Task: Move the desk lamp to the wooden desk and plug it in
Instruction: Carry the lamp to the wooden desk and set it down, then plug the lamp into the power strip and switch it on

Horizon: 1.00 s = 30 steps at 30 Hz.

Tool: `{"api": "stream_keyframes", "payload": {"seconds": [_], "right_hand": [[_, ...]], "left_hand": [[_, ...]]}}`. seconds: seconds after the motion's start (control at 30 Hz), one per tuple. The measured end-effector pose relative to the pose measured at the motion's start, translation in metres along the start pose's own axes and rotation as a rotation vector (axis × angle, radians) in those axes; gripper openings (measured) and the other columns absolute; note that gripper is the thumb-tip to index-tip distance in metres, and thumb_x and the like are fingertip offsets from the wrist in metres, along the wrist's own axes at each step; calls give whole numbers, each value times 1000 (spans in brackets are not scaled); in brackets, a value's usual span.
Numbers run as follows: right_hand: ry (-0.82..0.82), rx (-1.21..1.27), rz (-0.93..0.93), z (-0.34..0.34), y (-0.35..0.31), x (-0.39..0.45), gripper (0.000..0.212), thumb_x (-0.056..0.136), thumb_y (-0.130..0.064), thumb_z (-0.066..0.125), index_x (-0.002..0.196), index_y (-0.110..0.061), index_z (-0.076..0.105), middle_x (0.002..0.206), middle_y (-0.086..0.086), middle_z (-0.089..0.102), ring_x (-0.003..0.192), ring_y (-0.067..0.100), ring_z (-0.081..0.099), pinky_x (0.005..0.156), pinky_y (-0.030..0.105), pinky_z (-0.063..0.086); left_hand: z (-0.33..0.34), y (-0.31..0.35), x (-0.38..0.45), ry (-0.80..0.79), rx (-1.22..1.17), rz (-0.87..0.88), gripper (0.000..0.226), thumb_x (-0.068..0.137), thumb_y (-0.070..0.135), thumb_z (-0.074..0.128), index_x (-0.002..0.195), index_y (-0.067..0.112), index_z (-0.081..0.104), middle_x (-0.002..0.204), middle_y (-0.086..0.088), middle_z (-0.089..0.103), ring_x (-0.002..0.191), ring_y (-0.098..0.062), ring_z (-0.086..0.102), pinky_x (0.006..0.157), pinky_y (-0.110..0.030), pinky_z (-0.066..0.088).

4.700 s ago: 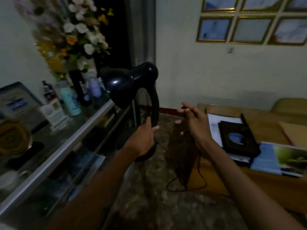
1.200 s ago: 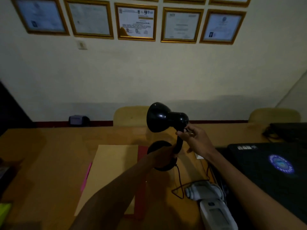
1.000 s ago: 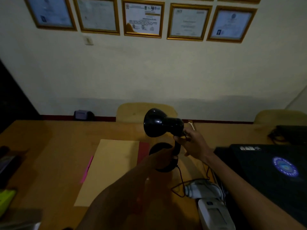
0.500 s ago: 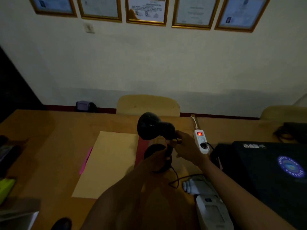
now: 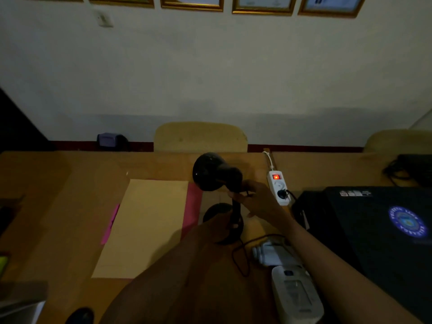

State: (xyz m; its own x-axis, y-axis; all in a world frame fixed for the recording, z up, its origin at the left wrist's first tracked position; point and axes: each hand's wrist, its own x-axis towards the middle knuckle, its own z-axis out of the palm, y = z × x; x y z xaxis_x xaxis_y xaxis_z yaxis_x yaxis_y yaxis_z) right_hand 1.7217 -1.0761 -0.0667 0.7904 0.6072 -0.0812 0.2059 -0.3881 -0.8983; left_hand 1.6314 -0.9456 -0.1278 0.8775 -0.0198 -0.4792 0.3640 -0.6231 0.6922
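Note:
The black desk lamp (image 5: 214,172) stands on the wooden desk (image 5: 70,183), its shade turned to the left and unlit. My left hand (image 5: 216,226) is closed over the round base. My right hand (image 5: 253,199) grips the neck just under the shade, with something small and dark pinched in its fingers; I cannot tell if it is the plug. The lamp's black cord (image 5: 240,256) loops on the desk in front of the base. A white power strip (image 5: 278,188) with a lit red switch lies right of the lamp; one black plug sits in it.
A tan folder (image 5: 145,225) over pink paper lies left of the lamp. A closed black laptop (image 5: 378,225) fills the right side. White devices (image 5: 294,295) lie at the front right. Two chair backs (image 5: 201,136) stand behind the desk, against the wall.
The lamp was carried from the glass shelf to the desk and lowered onto it. Over the last second the view tilted down, and the power strip came into sight beside my right hand.

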Motion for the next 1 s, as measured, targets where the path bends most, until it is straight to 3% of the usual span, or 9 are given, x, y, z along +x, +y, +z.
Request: {"api": "stream_keyframes", "payload": {"seconds": [0.1,0.17,0.23,0.33,0.43,0.57,0.67,0.87,1.0], "right_hand": [[-103,27,97,-23,-3,9,37,75,-52,77,106,-35,65,102,-18,67,83,2,70,47,19,54],[-139,23,148,-44,-3,18,52,75,-52,77,120,-27,65,102,-14,68,81,7,74,46,25,55],[-132,-20,162,-64,-5,25,48,76,-54,75,114,-26,69,97,-12,73,73,7,75,48,29,57],[-58,-80,181,-91,-1,42,27,85,-45,70,95,-21,75,87,-2,79,62,9,71,48,28,54],[18,-168,220,-114,11,64,25,93,-13,63,117,-9,65,86,5,76,56,7,68,42,18,47],[-88,-557,319,-136,25,89,21,88,-22,68,102,-7,75,92,11,77,52,15,61,45,23,44],[-115,-638,360,-147,40,102,24,81,-28,75,90,-7,80,86,12,77,70,24,70,63,36,59],[-146,-693,296,-157,79,114,31,81,-40,75,90,-11,81,99,11,77,89,26,71,84,39,58],[-156,-700,291,-155,102,119,38,89,-42,67,98,-7,79,104,15,75,84,23,65,67,27,47]], "left_hand": [[-6,4,-7,-104,43,46,44,105,24,43,145,6,41,139,-13,50,133,-31,47,92,-13,34],[-14,9,-6,-109,37,30,42,105,32,43,139,10,47,128,-13,54,123,-31,54,100,-31,42],[-21,15,-11,-84,55,67,23,104,37,44,109,17,54,109,-15,56,100,-25,57,102,-49,44],[-25,25,-19,1,76,125,23,104,40,43,105,18,49,106,-14,53,91,-21,52,89,-36,43],[-30,37,-24,49,24,123,37,104,43,38,115,12,52,95,-14,53,83,-21,50,75,-33,39],[-31,46,-23,163,-144,71,32,102,47,39,95,17,48,71,-4,51,66,-15,51,68,-27,38],[-27,49,-21,279,-202,-14,39,101,50,39,79,19,47,41,13,47,39,2,45,51,-21,33],[-18,52,-16,361,-200,-77,28,100,56,37,85,37,51,69,1,62,65,-11,60,62,-30,44],[-18,53,-17,365,-178,-100,34,97,62,36,90,34,55,78,-9,67,76,-25,67,72,-40,52]]}}
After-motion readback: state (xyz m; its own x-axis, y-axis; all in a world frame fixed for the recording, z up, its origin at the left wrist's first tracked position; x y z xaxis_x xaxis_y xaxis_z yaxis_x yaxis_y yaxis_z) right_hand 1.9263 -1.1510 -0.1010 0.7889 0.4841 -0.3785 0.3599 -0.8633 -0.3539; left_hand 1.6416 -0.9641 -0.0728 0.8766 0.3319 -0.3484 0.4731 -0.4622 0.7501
